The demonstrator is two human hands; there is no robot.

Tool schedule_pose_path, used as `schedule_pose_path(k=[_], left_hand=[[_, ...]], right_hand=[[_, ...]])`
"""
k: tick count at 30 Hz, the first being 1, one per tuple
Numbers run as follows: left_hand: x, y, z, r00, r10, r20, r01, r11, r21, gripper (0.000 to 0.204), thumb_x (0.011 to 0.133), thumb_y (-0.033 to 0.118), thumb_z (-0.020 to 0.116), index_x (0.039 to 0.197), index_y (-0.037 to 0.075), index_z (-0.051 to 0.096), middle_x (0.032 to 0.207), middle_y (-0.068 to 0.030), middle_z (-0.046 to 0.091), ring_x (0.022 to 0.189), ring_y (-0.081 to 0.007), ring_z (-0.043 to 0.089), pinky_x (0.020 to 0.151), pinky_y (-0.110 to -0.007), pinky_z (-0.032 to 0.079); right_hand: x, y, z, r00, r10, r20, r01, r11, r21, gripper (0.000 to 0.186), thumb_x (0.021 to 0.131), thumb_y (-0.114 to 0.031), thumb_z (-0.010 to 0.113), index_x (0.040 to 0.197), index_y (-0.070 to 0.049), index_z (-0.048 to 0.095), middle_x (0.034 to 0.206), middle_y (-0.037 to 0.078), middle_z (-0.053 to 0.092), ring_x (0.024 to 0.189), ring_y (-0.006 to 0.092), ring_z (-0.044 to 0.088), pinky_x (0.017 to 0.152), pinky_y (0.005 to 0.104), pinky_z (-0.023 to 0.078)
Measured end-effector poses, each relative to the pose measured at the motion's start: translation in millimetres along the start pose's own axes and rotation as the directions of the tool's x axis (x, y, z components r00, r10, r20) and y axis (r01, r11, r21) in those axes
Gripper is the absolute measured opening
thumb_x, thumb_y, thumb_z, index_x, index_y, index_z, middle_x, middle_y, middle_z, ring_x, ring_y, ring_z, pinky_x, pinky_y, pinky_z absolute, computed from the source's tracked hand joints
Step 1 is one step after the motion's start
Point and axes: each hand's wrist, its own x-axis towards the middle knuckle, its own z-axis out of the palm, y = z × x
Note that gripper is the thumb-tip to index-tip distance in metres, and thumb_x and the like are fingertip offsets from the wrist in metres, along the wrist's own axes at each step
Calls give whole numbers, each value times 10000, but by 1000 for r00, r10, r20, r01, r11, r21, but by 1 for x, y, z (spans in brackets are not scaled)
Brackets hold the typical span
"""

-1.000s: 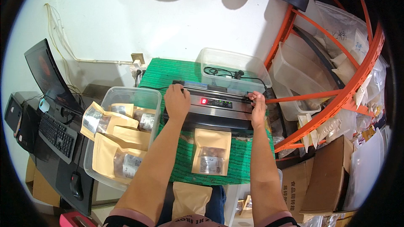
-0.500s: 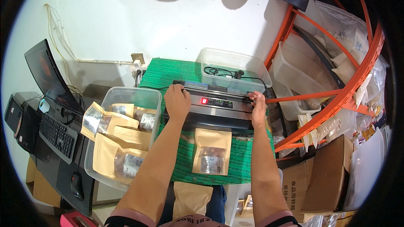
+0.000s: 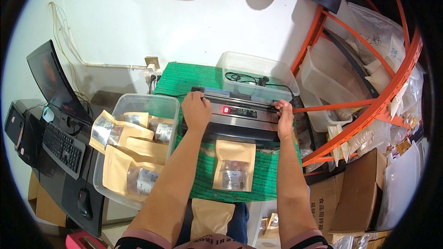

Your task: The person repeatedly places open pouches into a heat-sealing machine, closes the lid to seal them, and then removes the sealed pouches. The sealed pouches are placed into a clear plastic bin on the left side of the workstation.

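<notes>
A black and silver vacuum sealer [image 3: 230, 122] with a lit red digit stands on a green-covered table [image 3: 184, 74]. My left hand [image 3: 196, 109] is closed over the left end of its lid, with the fingertips curled out of sight. At the opposite end, my right hand [image 3: 284, 116] grips the lid corner with bent fingers. A kraft stand-up pouch [image 3: 234, 166] with a clear window and a label lies in front, its top edge against the sealer's front. Whether that edge reaches inside is hidden. Another kraft pouch [image 3: 212, 216] rests on my lap.
To the left, a clear plastic bin [image 3: 174, 110] holds several filled kraft pouches. Beyond it are a monitor [image 3: 57, 85], keyboard [image 3: 64, 150] and mouse [image 3: 84, 203]. A clear tub [image 3: 258, 67] with a black cord sits behind the sealer. An orange rack [image 3: 364, 129] and cardboard box [image 3: 357, 193] flank the right.
Both hands keep their places on the sealer. The whole view has shifted very slightly; nothing else visibly differs.
</notes>
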Motion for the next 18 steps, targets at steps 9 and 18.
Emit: schedule_pose_path(k=[9,18], left_hand=[[0,0,0,1000,2,-18,-3,1000,-7,143,776,88,609,912,61,574,909,-122,571,927,-327,562,823,-452,424],[-3,-3,1,998,28,-61,-30,999,-31,136,778,82,604,908,66,566,900,-114,570,912,-319,563,818,-443,423]], right_hand=[[2,3,-2,1000,-7,7,7,1000,-15,399,1037,-397,349,1158,-69,542,1064,29,645,962,112,523,807,275,378],[0,-2,0,1000,-3,11,3,1000,6,391,1037,-401,352,1157,-84,547,1064,29,639,943,106,515,813,268,373]])
